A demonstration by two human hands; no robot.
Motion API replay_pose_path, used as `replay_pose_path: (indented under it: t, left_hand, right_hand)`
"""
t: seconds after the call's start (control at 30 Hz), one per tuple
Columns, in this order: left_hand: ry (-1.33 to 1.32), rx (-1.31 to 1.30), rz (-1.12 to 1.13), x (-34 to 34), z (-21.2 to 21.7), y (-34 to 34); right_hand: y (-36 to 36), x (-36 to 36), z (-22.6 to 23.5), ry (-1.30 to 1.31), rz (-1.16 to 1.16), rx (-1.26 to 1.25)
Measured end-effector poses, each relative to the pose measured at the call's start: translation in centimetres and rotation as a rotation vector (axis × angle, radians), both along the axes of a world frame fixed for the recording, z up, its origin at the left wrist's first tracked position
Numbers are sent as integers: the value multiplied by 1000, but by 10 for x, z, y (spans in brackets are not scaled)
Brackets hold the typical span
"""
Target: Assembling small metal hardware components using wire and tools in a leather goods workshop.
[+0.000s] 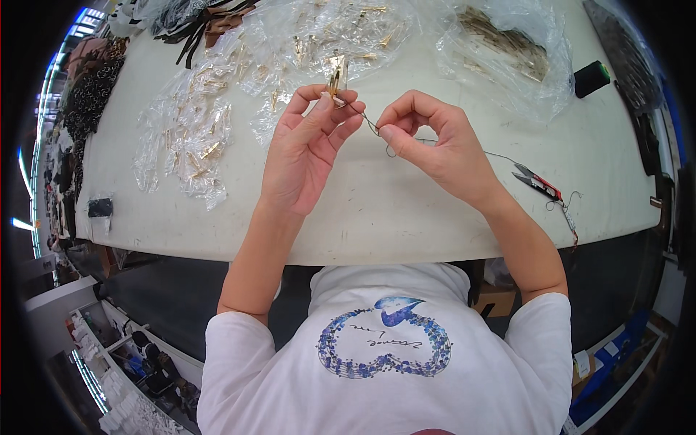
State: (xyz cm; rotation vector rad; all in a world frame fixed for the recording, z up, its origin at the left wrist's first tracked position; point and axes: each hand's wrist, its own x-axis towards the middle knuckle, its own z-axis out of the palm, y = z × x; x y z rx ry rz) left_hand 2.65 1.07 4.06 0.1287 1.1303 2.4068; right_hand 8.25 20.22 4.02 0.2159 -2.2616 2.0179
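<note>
My left hand (304, 145) is raised above the table with its palm turned up. Its thumb and fingertips pinch a small gold-coloured metal piece (336, 78), which has a clear or shiny part beside it; its exact kind is too small to tell. A thin dark thread (369, 121) runs from that piece to my right hand (438, 145). There the thumb and forefinger are pinched together on the thread, with a small loop hanging just below them. Past the right hand, the thread trails across the table toward red-handled thread snips (538, 183).
Clear plastic packets (199, 156) with small gold-coloured pieces cover the table's far left and middle. A large clear bag (507, 54) lies far right, beside a black thread spool (592, 78). Dark straps (192, 32) lie at the back left. A small black object (100, 208) sits near the left edge.
</note>
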Motion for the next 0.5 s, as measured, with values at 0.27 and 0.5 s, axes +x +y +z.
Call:
replay_pose_path:
  t: [0.27, 0.5]
  left_hand:
    - [356, -376, 79, -3, 8, 12]
    - [716, -636, -34, -14, -6, 23]
  right_hand:
    - [20, 1, 0, -45, 7, 89]
    - [29, -2, -14, -145, -36, 19]
